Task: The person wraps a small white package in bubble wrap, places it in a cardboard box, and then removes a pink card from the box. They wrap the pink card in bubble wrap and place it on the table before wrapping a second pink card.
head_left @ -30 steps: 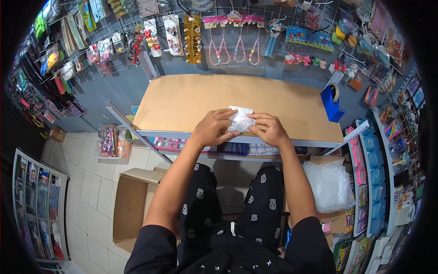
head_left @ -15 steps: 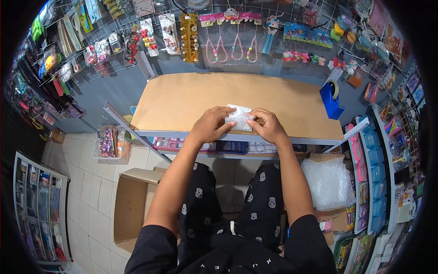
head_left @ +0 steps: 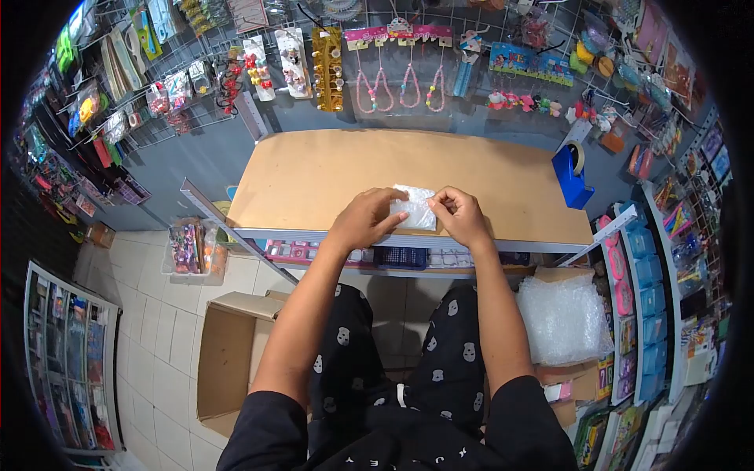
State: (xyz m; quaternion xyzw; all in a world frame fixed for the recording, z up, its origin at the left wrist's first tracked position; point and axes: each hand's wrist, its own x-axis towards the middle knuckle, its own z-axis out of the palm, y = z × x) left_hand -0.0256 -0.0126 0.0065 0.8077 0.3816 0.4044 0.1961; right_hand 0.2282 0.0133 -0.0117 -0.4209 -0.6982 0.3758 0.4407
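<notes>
A small white packet in bubble wrap point(head_left: 415, 210) lies near the front edge of the wooden tabletop point(head_left: 330, 169). My left hand point(head_left: 367, 220) grips its left side, thumb on top near the lower corner and fingers at the upper left. At the packet's right edge, my right hand point(head_left: 459, 213) is closed in a pinch, thumb against forefinger. Whether a bit of the wrap sits in that pinch is too small to make out. What is inside the packet is hidden by the wrap.
A blue tape dispenser point(head_left: 573, 177) stands at the tabletop's right end. Stacked bubble wrap sheets point(head_left: 564, 318) lie to my lower right. An open cardboard box point(head_left: 224, 361) and a plastic bin point(head_left: 192, 263) are on the floor at left. Hair accessories hang on the wall rack point(head_left: 400, 71).
My right hand has shifted slightly right, off the packet's top to its edge. More of the packet's face shows, and it looks flatter. My left hand keeps its hold.
</notes>
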